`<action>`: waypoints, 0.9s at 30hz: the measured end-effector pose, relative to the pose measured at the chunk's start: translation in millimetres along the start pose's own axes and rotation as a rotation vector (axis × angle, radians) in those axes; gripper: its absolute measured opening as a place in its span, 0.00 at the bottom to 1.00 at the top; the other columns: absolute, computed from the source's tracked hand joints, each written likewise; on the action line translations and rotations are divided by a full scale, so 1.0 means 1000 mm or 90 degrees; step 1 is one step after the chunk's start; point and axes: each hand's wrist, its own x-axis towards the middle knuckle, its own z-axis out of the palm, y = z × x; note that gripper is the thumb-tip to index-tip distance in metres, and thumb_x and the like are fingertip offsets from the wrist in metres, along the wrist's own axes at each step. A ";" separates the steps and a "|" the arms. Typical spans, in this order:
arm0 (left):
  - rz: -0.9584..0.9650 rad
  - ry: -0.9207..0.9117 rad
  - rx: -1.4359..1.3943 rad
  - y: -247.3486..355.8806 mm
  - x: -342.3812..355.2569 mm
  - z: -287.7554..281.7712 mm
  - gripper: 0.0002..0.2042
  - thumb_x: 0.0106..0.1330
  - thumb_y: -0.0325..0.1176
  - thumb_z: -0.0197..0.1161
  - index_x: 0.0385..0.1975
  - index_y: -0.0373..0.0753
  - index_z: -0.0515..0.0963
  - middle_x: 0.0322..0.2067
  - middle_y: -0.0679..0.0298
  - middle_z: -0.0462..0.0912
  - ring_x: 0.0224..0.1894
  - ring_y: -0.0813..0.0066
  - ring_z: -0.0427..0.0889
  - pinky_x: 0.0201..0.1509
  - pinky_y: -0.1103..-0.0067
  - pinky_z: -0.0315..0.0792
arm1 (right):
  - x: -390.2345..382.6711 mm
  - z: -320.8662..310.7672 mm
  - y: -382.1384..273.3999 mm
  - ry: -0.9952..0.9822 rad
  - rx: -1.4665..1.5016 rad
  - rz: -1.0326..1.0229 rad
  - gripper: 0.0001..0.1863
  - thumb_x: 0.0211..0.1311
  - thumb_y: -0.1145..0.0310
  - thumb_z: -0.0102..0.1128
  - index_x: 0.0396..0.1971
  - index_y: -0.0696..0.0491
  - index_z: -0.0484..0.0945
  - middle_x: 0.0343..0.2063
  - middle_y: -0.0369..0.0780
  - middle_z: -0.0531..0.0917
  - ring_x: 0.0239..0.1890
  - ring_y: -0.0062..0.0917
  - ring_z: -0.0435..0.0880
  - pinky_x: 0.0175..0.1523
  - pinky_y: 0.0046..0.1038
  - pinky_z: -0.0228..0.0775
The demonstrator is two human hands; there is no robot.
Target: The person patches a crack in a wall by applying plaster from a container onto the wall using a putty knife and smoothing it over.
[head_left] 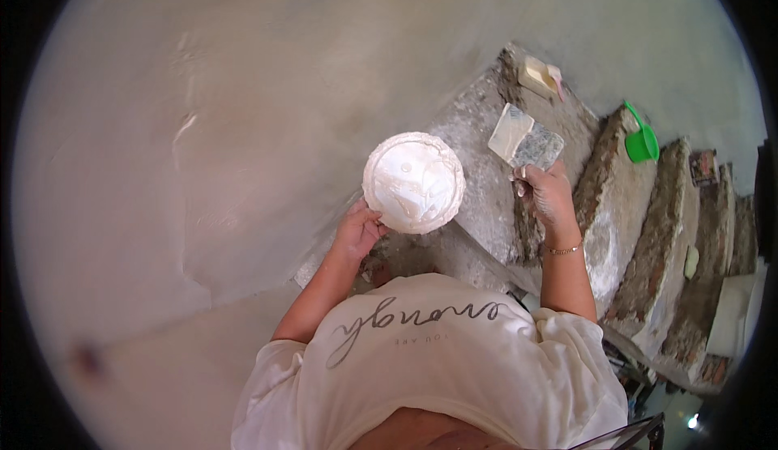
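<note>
My left hand (359, 229) grips the lower left rim of a round white lid (415, 184), its surface smeared with wet white putty and a thick crust round the edge. My right hand (547, 195), whitened with putty, is closed round a putty knife (527, 138) whose wide flat blade points up and away to the left. White putty coats the left half of the blade; the right half shows grey. The knife's handle is mostly hidden in my fingers. Lid and knife are apart, with the knife to the right.
Rough concrete steps (596, 183) run along the right side. On them are a pale rectangular tub (535, 77) with a pink-handled tool, a green dipper (642, 144) and a small pale-green object (690, 262). A smooth plastered wall (267, 126) fills the left and far side.
</note>
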 end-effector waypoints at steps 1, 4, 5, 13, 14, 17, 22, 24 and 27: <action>-0.017 -0.002 0.002 0.005 0.000 0.004 0.23 0.55 0.26 0.55 0.54 0.38 0.67 0.49 0.60 0.75 0.49 0.67 0.76 0.47 0.69 0.73 | -0.008 -0.002 -0.001 0.043 -0.041 -0.009 0.04 0.50 0.73 0.54 0.24 0.57 0.75 0.17 0.36 0.78 0.13 0.16 0.70 0.17 0.19 0.60; -0.063 -0.012 0.016 0.016 -0.003 0.012 0.23 0.56 0.25 0.55 0.54 0.38 0.66 0.49 0.60 0.76 0.47 0.67 0.77 0.46 0.70 0.73 | -0.033 0.010 0.001 0.064 -0.158 -0.117 0.07 0.47 0.77 0.55 0.28 0.59 0.78 0.21 0.39 0.78 0.20 0.22 0.75 0.25 0.25 0.65; -0.069 -0.021 0.015 0.019 -0.003 0.014 0.23 0.56 0.25 0.55 0.54 0.37 0.66 0.48 0.60 0.76 0.47 0.67 0.77 0.46 0.70 0.74 | -0.040 0.017 0.002 0.048 -0.268 -0.253 0.11 0.47 0.78 0.54 0.32 0.58 0.80 0.26 0.41 0.80 0.24 0.25 0.77 0.29 0.27 0.67; -0.119 -0.086 0.012 0.041 -0.001 0.029 0.23 0.56 0.23 0.55 0.55 0.35 0.65 0.48 0.58 0.76 0.48 0.65 0.77 0.48 0.67 0.75 | -0.082 0.081 0.002 0.032 -0.716 -0.366 0.28 0.45 0.78 0.56 0.51 0.45 0.76 0.33 0.46 0.72 0.36 0.41 0.74 0.39 0.36 0.69; -0.122 -0.109 0.008 0.043 -0.001 0.030 0.24 0.56 0.23 0.55 0.55 0.35 0.65 0.48 0.58 0.76 0.49 0.65 0.77 0.48 0.67 0.75 | -0.083 0.084 0.006 0.068 -0.714 -0.353 0.29 0.45 0.79 0.55 0.52 0.45 0.75 0.35 0.47 0.72 0.36 0.42 0.74 0.40 0.36 0.68; -0.125 -0.136 0.006 0.049 -0.003 0.035 0.24 0.56 0.23 0.55 0.56 0.35 0.65 0.50 0.57 0.75 0.50 0.64 0.77 0.49 0.67 0.74 | -0.081 0.077 0.019 0.166 -0.672 -0.304 0.31 0.45 0.81 0.52 0.54 0.45 0.73 0.37 0.48 0.71 0.38 0.42 0.73 0.41 0.36 0.68; -0.121 -0.130 0.041 0.051 -0.003 0.036 0.27 0.56 0.24 0.53 0.59 0.33 0.59 0.54 0.54 0.71 0.53 0.62 0.75 0.51 0.67 0.74 | -0.065 0.032 0.064 0.275 -0.495 -0.192 0.25 0.50 0.80 0.49 0.52 0.57 0.71 0.37 0.47 0.75 0.39 0.36 0.77 0.40 0.32 0.70; -0.126 -0.127 0.046 0.050 -0.002 0.034 0.28 0.56 0.25 0.53 0.60 0.33 0.58 0.54 0.54 0.70 0.53 0.62 0.74 0.53 0.67 0.73 | -0.064 0.023 0.076 0.212 -0.174 -0.026 0.20 0.53 0.75 0.51 0.48 0.58 0.73 0.34 0.45 0.78 0.35 0.32 0.78 0.37 0.29 0.71; -0.147 -0.154 0.028 0.045 0.007 0.018 0.29 0.56 0.24 0.53 0.60 0.33 0.57 0.55 0.54 0.70 0.54 0.62 0.74 0.54 0.67 0.72 | -0.068 0.033 0.071 0.105 0.250 0.161 0.15 0.59 0.65 0.54 0.41 0.58 0.76 0.28 0.39 0.80 0.28 0.24 0.78 0.33 0.24 0.71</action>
